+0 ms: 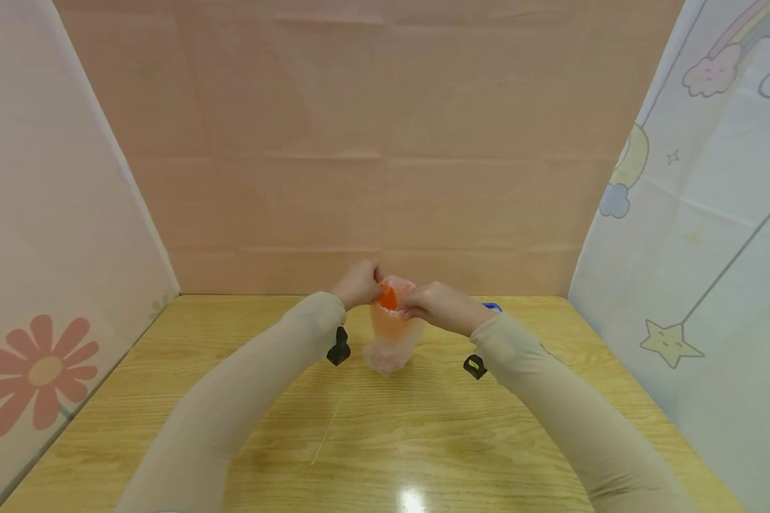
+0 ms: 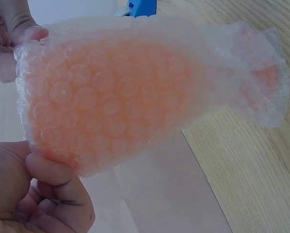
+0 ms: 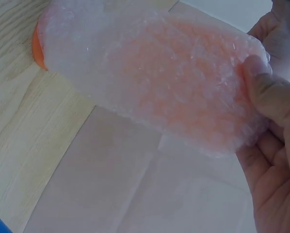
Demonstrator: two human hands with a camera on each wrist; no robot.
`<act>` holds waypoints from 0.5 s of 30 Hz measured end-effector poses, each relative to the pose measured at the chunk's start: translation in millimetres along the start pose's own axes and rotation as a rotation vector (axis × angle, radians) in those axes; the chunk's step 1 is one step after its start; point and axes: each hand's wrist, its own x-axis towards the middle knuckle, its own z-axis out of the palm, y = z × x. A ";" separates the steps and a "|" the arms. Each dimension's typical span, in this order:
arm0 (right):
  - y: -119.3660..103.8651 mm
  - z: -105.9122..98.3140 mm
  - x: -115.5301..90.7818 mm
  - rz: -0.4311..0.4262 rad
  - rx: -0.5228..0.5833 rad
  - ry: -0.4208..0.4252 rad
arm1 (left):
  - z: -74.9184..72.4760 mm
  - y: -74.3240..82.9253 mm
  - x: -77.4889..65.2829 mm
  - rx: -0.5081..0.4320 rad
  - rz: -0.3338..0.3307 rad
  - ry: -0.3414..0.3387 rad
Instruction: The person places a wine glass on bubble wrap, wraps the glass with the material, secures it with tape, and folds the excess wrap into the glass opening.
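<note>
An orange goblet [image 1: 388,298] stands upright on the table, with bubble wrap [image 1: 394,342] around its bowl and stem. The wrap narrows at the stem and flares near the foot; an orange edge of the foot [image 3: 38,51] pokes out in the right wrist view. My left hand [image 1: 359,283] pinches the wrap's upper edge on the left, its fingers [image 2: 57,177] curled at the rim. On the other side, my right hand [image 1: 441,306] grips the same edge, thumb outside in the right wrist view. Between the hands the wrap's top gapes, showing orange inside.
Behind the right wrist sits a blue object [image 1: 491,307], which looks like a tape dispenser [image 2: 142,7] in the left wrist view. A thin pale line [image 1: 326,434] crosses the wooden table [image 1: 385,442] in front. Cloth-covered walls enclose the table's back and sides.
</note>
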 end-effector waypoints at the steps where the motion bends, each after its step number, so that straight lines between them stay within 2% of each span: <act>1: -0.2 0.6 0.6 0.005 -0.012 -0.003 | 0.0 -0.2 0.2 0.000 0.001 0.000; 8: 0.7 3.3 0.2 0.012 -0.030 -0.012 | 0.1 -0.3 1.2 0.014 0.005 -0.011; 12: 2.4 0.1 -2.6 0.022 0.073 -0.018 | 0.0 -0.2 1.9 0.013 0.013 -0.006; 15: 3.6 -1.5 -5.6 0.034 0.136 0.015 | -0.6 -0.1 2.4 0.021 0.015 -0.002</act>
